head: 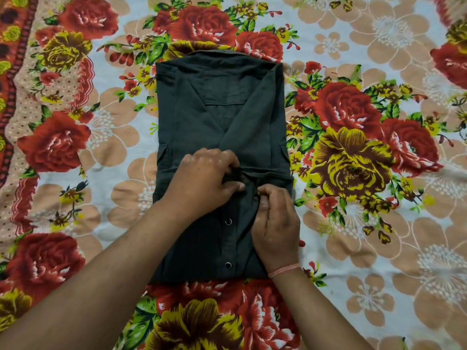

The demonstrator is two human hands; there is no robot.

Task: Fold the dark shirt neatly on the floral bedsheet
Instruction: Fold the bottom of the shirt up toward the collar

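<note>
Our left hand [206,176] and right hand [274,221] pinch fabric mid-way down the dark shirt [217,109], fingers curled closed. Floral bedsheet [353,147] surrounds the shirt.

Both forearms reach forward, converging. The left hand [204,183] lies palm down, fingers curled and pinching. The right hand [276,223], just beside it and nearer the body, pinches too, thumb against fingertips.

Shirt [219,117] flat on bedsheet [379,223] ctr, hands [252,195] on top.
</note>
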